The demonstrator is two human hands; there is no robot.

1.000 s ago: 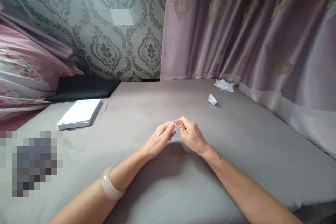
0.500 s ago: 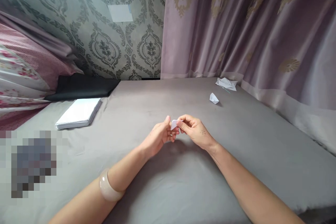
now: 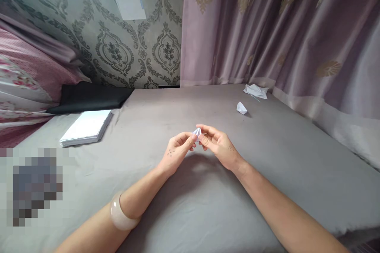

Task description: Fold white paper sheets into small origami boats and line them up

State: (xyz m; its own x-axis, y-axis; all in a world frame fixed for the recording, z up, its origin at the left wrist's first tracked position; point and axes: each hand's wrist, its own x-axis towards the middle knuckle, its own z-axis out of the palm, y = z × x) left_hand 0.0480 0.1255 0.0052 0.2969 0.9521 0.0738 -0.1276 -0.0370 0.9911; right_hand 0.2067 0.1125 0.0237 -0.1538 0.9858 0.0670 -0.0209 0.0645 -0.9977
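Note:
A small folded white paper (image 3: 197, 131) is held up between my two hands, its creases fanning from a pointed top. My left hand (image 3: 179, 148) pinches its left side with thumb and fingers. On the right side, my right hand (image 3: 218, 141) grips it the same way, the index finger reaching over the top. The lower part of the paper is covered by my thumbs. Both hands are above the grey sheet (image 3: 166, 114), with a shadow under them. Farther off to the right lies another small folded paper piece (image 3: 242, 108).
A stack of white paper (image 3: 86, 127) lies at the left, near a black cloth-like item (image 3: 92, 97). Several folded papers (image 3: 255, 91) lie at the back right beside a thin stick. A purple curtain (image 3: 225, 27) hangs along the back right. A blurred patch covers the lower left.
My left hand has turned over, from palm showing with fingers loose to pinching the paper. The paper now shows a creased, pointed shape between both hands. The view has shifted slightly.

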